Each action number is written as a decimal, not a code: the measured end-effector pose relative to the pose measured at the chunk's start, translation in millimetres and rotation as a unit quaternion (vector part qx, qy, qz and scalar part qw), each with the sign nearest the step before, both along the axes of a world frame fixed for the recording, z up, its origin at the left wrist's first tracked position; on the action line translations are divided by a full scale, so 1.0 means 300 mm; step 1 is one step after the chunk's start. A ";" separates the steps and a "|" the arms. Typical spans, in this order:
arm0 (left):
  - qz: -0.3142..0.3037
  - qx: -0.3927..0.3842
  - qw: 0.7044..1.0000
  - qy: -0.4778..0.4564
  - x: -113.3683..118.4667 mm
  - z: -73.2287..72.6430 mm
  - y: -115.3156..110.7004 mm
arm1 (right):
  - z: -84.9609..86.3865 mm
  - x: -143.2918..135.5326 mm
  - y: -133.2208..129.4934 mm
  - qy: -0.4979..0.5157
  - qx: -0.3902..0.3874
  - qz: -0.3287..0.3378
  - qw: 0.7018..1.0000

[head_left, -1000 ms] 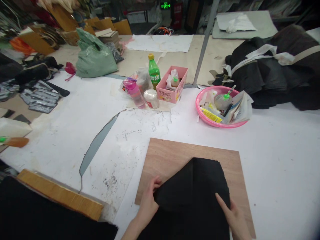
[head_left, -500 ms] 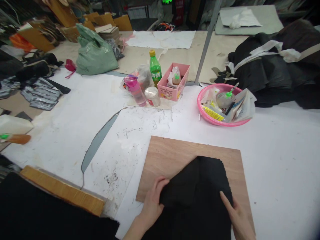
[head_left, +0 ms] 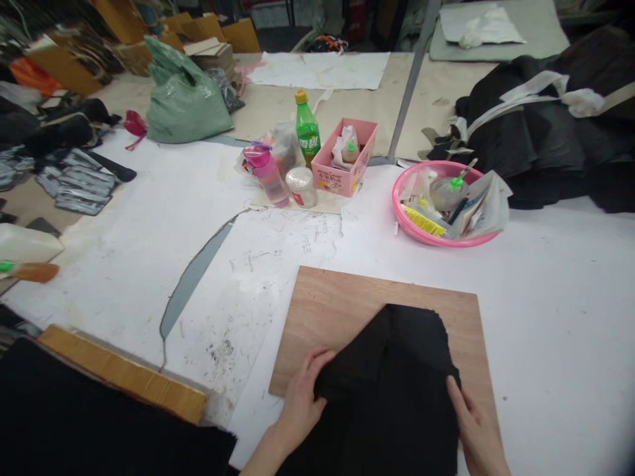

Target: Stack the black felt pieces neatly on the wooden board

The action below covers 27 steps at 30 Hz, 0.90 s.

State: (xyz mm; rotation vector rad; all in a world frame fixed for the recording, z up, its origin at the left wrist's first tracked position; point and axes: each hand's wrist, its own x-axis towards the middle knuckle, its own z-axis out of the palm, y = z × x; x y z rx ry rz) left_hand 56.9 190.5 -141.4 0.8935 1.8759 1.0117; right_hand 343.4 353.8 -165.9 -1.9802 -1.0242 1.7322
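Observation:
A black fabric piece (head_left: pixel 397 383) lies over a thin wooden board (head_left: pixel 337 297) on the white-covered table. At the fabric's left edge, my left hand (head_left: pixel 302 396) grips it between thumb and fingers. My right hand (head_left: pixel 476 423) holds the opposite edge, its thumb along the side and the other fingers partly hidden. The fabric's upper end narrows toward the back of the board, and a fold or overlapping layer shows near its middle.
Behind the board stand a pink basin (head_left: pixel 446 243), a pink box (head_left: pixel 335 180), a green bottle (head_left: pixel 308 132), a pink cup (head_left: pixel 270 175) and a jar (head_left: pixel 301 188). More black fabric (head_left: pixel 99 410) lies front left beside a wooden strip (head_left: pixel 124 373). Black bundles (head_left: pixel 555 145) sit back right.
My right thumb has shifted slightly up and right along the fabric edge. The fabric's upper part has moved a little left, and its fold shows more clearly. The view has tilted slightly.

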 end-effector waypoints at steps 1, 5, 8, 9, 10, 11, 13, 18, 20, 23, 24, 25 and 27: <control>0.030 -0.023 0.999 -0.008 -0.012 -0.004 0.002 | -0.003 -0.004 0.002 -0.018 0.002 0.023 1.000; 0.076 -0.075 0.992 -0.070 -0.062 -0.013 0.029 | 0.002 -0.027 -0.026 -0.065 0.049 0.081 0.993; 0.084 -0.064 0.990 -0.091 -0.076 -0.002 0.065 | 0.023 -0.052 -0.022 -0.017 0.030 0.032 0.999; 0.087 -0.061 0.990 -0.096 -0.077 0.000 0.080 | 0.029 -0.062 -0.008 0.011 0.019 0.014 1.000; 0.089 -0.060 0.990 -0.096 -0.078 0.001 0.096 | 0.031 -0.073 0.011 0.037 0.011 0.001 0.999; 0.093 -0.060 0.990 -0.090 -0.079 -0.001 0.112 | 0.029 -0.082 0.033 0.054 0.012 -0.003 0.998; 0.108 -0.068 0.990 -0.064 -0.079 -0.010 0.135 | 0.012 -0.092 0.076 0.056 0.036 0.009 0.998; 0.141 -0.113 0.974 0.132 -0.042 -0.046 0.094 | -0.035 -0.087 0.109 -0.102 0.221 0.110 0.964; 0.120 -0.129 0.962 0.207 -0.020 -0.054 0.054 | -0.019 -0.112 0.086 -0.200 0.317 0.152 0.915; 0.093 -0.135 0.955 0.248 0.002 -0.060 0.006 | 0.016 -0.205 0.019 -0.271 0.439 0.271 0.813; 0.085 -0.133 0.954 0.255 0.005 -0.062 -0.005 | 0.018 -0.242 -0.014 -0.254 0.472 0.326 0.778; 0.079 -0.129 0.954 0.260 0.006 -0.065 -0.015 | 0.014 -0.276 -0.053 -0.233 0.503 0.381 0.741; 0.073 -0.119 0.953 0.270 0.004 -0.072 -0.033 | -0.013 -0.319 -0.144 -0.189 0.562 0.468 0.655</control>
